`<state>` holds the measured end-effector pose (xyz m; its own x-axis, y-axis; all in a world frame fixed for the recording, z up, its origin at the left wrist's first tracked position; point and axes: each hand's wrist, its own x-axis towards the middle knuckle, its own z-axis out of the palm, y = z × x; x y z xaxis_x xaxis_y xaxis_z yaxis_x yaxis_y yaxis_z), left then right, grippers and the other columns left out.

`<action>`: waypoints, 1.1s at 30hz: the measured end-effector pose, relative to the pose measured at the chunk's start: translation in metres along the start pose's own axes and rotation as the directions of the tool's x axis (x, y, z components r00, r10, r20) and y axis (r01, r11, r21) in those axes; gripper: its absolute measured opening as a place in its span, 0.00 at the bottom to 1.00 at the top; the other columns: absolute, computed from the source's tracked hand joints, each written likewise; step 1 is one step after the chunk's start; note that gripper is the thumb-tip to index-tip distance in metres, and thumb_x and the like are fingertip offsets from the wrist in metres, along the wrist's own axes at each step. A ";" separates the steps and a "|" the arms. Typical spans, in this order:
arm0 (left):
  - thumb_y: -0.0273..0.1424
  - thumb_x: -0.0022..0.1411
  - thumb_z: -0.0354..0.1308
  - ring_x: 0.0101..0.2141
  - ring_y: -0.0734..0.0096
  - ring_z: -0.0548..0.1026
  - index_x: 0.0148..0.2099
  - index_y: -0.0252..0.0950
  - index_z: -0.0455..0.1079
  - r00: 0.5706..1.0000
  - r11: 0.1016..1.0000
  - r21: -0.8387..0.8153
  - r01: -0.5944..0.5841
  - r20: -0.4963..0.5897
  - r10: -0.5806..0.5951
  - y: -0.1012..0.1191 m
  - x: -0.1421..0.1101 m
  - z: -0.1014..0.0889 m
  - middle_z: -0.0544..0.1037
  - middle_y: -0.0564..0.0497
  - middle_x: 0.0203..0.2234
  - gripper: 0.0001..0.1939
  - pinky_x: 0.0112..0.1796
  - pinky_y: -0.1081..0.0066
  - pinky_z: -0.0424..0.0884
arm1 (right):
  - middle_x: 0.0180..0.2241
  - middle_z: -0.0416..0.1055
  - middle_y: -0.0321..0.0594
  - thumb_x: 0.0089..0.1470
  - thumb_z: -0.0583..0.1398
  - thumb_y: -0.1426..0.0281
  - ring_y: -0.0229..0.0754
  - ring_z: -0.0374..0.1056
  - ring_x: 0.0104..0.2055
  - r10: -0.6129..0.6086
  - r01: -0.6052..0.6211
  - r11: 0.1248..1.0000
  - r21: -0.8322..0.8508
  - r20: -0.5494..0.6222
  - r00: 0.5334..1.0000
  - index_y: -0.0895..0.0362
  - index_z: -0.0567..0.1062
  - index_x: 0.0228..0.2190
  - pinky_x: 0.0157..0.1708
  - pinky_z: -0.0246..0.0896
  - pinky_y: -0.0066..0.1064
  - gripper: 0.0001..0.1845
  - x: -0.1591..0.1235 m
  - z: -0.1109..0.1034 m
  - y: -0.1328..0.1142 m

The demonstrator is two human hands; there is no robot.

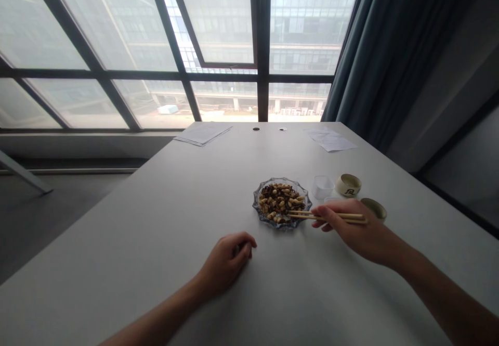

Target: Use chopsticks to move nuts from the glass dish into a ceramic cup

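Observation:
A pair of wooden chopsticks (346, 218) is held in my right hand (351, 231), the tips reaching into the right side of a scalloped glass dish (256, 206). Peanuts in their shells (278, 200), mixed with small dark pieces, fill the dish. Whether the tips pinch anything is too small to tell. My left hand (230, 257) rests on the white table in front of the dish, fingers curled in with nothing seen in them. Just right of the dish stands a small clear plastic box (323, 187); another clear piece is partly hidden behind my right hand.
A cream cup with a dark character (348, 185) stands right of the plastic box. A second cup (375, 208) is partly covered by my right hand. Papers lie at the far left (202, 133) and far right (331, 139) of the table (175, 195), before the window.

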<state>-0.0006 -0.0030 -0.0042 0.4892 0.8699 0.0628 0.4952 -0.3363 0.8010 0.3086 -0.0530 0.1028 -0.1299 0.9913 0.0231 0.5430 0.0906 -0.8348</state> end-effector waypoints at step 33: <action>0.32 0.65 0.50 0.28 0.67 0.74 0.38 0.35 0.76 1.000 1.000 0.011 -0.007 -0.002 0.007 0.000 0.001 -0.001 0.78 0.52 0.25 0.13 0.33 0.72 0.66 | 0.33 0.83 0.50 0.58 0.62 0.48 0.49 0.81 0.34 0.115 -0.020 0.940 0.340 -0.260 0.959 0.60 0.83 0.37 0.36 0.80 0.38 0.27 -0.003 0.009 0.040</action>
<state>-0.0007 -0.0013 -0.0036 0.4911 0.8683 0.0692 0.4997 -0.3459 0.7941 0.3230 -0.0535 0.0647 0.1537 0.9857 0.0696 0.2316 0.0325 -0.9723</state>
